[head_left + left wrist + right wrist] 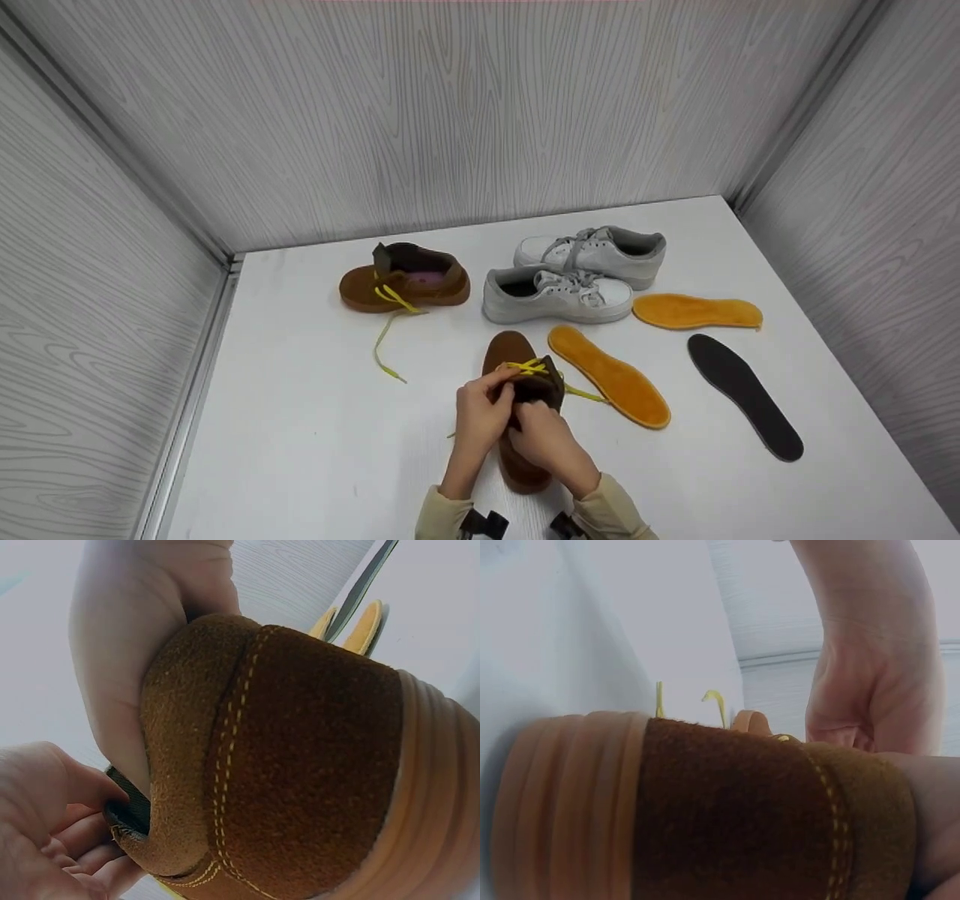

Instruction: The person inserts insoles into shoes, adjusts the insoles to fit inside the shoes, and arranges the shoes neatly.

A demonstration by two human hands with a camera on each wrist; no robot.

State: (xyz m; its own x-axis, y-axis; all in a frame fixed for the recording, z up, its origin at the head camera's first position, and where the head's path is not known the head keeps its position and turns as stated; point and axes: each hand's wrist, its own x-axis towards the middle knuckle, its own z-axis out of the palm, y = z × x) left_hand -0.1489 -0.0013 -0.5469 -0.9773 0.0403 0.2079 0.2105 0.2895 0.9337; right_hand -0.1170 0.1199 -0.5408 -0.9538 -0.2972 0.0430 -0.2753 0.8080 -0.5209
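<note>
A brown suede shoe [508, 352] with yellow laces [530, 367] lies at the near middle of the table, toe pointing away. My left hand [480, 409] pinches the edge of its opening near the laces, thumb inside and fingers outside. The right hand [547, 435] reaches into the opening from the heel side; its fingertips are hidden inside. In the left wrist view, the stitched suede heel [307, 757] fills the middle, with the right hand [124, 637] going down into the shoe. Beside the shoe's right side lies an orange insole [611, 379].
The other brown shoe [364, 289] stands at the back left, its yellow lace trailing on the table. Two white sneakers [559, 300] sit at the back middle. Farther right lie a second orange insole [697, 311] and a black insole [746, 397]. Panels wall the table.
</note>
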